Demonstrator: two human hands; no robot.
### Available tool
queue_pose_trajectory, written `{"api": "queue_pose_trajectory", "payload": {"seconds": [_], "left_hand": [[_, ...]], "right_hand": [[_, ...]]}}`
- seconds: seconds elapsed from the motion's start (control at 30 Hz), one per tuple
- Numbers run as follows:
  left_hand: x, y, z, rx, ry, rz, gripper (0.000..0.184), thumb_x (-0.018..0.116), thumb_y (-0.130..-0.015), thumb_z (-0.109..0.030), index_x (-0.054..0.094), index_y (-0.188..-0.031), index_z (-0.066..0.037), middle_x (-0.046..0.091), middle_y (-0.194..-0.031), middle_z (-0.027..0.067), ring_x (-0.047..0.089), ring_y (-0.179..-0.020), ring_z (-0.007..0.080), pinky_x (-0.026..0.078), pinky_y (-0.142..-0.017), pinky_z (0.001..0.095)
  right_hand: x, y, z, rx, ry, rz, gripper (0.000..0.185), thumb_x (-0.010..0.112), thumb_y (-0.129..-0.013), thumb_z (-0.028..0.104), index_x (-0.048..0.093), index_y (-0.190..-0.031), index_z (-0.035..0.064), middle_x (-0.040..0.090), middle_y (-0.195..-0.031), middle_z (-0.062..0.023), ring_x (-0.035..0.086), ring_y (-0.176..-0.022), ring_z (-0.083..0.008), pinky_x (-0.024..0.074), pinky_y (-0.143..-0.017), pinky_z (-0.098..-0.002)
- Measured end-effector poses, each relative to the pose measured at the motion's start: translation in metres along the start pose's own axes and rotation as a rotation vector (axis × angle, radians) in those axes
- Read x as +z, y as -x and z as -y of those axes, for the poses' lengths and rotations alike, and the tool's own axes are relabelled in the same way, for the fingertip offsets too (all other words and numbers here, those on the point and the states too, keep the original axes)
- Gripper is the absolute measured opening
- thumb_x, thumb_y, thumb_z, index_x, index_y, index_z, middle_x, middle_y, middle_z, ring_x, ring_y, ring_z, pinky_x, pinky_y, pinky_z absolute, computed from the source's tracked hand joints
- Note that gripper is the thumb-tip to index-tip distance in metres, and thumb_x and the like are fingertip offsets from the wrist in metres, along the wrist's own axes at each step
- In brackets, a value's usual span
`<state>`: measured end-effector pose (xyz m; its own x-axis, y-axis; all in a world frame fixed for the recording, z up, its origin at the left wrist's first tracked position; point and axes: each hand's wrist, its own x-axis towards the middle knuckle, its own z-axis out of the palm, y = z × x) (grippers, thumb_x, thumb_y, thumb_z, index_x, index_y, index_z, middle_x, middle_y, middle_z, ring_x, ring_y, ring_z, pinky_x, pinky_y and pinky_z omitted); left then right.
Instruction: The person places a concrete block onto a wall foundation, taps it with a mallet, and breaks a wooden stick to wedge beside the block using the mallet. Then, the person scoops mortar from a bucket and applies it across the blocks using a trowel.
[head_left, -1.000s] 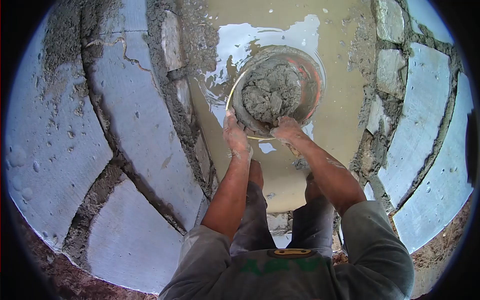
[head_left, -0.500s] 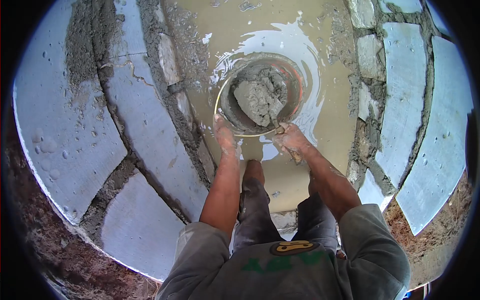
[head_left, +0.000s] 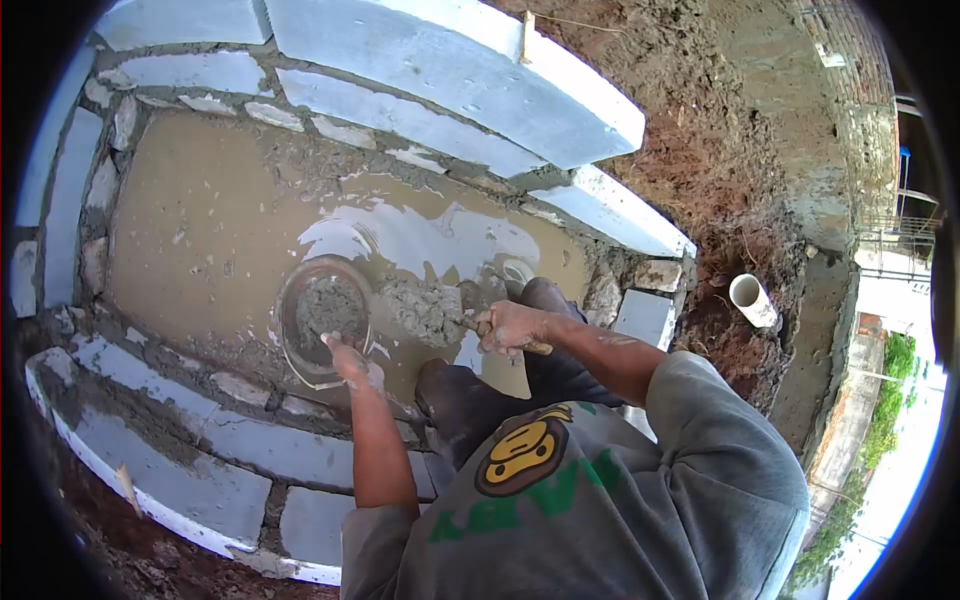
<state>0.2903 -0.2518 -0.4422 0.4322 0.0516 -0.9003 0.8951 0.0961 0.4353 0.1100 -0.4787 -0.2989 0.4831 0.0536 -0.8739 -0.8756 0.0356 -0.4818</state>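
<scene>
Mortar (head_left: 422, 310), swung from the bucket (head_left: 288, 315) the left hand (head_left: 350, 362) holds, may spill if the trowel (head_left: 540, 348) the right hand (head_left: 507, 328) grips tilts.

The right hand (head_left: 512, 328) holds a trowel (head_left: 540, 348), with a big lump of gray mud (head_left: 420, 308) on it, just beside the bucket (head_left: 291, 318). The left hand (head_left: 352, 364) is at the bucket's near side; it may be holding on, but that is hard to see. More gray mud sits inside. The bucket is in brown water (head_left: 195, 220), with pale blocks (head_left: 430, 65) around it. A white pipe (head_left: 755, 303) sticks out of the dirt (head_left: 690, 130).
</scene>
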Motion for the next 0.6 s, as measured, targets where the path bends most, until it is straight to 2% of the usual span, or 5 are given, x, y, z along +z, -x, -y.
{"api": "queue_pose_trajectory", "payload": {"seconds": [0.03, 0.17, 0.37, 0.57, 0.6], "left_hand": [[0.027, 0.026, -0.001, -0.010, -0.009, 0.031, 0.064, 0.034, -0.094, -0.054, 0.040, -0.135, -0.005, 0.046, -0.131, 0.0143, 0.048, -0.110, 0.0259, 0.036, -0.095, 0.0421], [0.110, 0.074, 0.047, -0.167, -0.137, 0.297, 0.073, 0.031, -0.091, -0.062, 0.028, -0.142, -0.011, 0.030, -0.144, 0.0197, 0.036, -0.126, 0.0330, 0.021, -0.103, 0.0586], [0.259, 0.130, 0.147, -0.356, -0.221, 0.539, 0.079, 0.027, -0.090, -0.062, 0.013, -0.147, -0.009, 0.014, -0.150, 0.0216, 0.020, -0.136, 0.0387, 0.015, -0.108, 0.0568], [0.389, 0.158, 0.217, -0.475, 0.054, 0.518, 0.068, 0.025, -0.093, -0.054, 0.027, -0.141, -0.006, 0.026, -0.146, 0.0186, 0.031, -0.131, 0.0338, 0.024, -0.107, 0.0546], [0.409, 0.166, 0.218, -0.465, 0.178, 0.467, 0.058, 0.028, -0.093, -0.047, 0.040, -0.135, -0.009, 0.044, -0.137, 0.0137, 0.042, -0.125, 0.0297, 0.030, -0.105, 0.0499]], "right_hand": [[-0.013, 0.022, -0.013, 0.018, -0.051, -0.017, 0.018, 0.067, -0.072, 0.016, 0.056, -0.078, 0.0028, 0.053, -0.052, -0.0037, 0.051, -0.040, -0.0135, 0.0417, -0.038, -0.0278], [-0.064, 0.103, -0.063, 0.184, -0.084, -0.219, 0.016, 0.067, -0.072, 0.016, 0.058, -0.076, 0.0035, 0.054, -0.054, -0.0048, 0.050, -0.039, -0.0135, 0.0419, -0.037, -0.0272], [-0.165, 0.177, -0.167, 0.154, 0.061, -0.515, 0.015, 0.062, -0.072, 0.018, 0.059, -0.077, 0.0038, 0.057, -0.059, -0.0116, 0.058, -0.052, -0.0218, 0.0475, -0.051, -0.0362], [-0.257, 0.190, -0.189, -0.062, 0.628, -0.957, 0.024, 0.063, -0.068, 0.023, 0.057, -0.084, 0.0056, 0.055, -0.060, -0.0194, 0.058, -0.063, -0.0376, 0.0485, -0.062, -0.0451], [-0.269, 0.188, -0.174, 0.034, 0.639, -0.931, 0.025, 0.063, -0.071, 0.022, 0.056, -0.089, 0.0070, 0.060, -0.071, -0.0183, 0.062, -0.074, -0.0357, 0.0485, -0.065, -0.0468]]}}
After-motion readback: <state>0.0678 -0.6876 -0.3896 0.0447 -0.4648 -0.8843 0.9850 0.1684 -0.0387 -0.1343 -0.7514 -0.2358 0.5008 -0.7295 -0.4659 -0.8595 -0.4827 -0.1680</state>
